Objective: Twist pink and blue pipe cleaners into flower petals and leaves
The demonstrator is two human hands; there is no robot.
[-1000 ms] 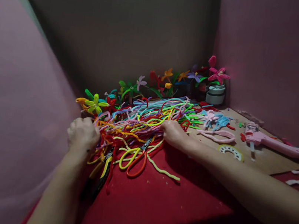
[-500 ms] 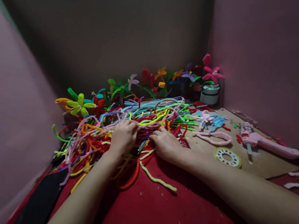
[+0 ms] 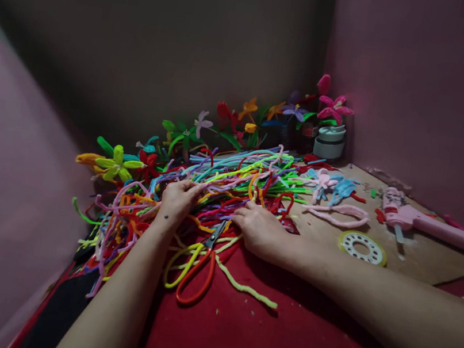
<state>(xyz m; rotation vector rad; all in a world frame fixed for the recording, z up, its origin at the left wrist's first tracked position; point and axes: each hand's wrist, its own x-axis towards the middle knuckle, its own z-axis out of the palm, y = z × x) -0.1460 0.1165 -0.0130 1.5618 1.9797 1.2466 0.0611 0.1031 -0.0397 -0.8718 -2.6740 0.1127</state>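
Pipe cleaners (image 3: 230, 184) lie loose: your left fingers (image 3: 189, 187) seem pinched on strands, curled right fingers (image 3: 245, 213) grip unclear; flowers (image 3: 201, 124) beyond look finished.

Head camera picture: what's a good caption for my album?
Left hand and right hand at a tangle of colorful fuzzy stems, scissors close by, bright flowers behind.

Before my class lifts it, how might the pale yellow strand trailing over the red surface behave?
The pale yellow strand is probably light, being so thin. It may bend yet hold a shape, since it lies in slight kinks. It seems unlikely to roll far, being wavy.
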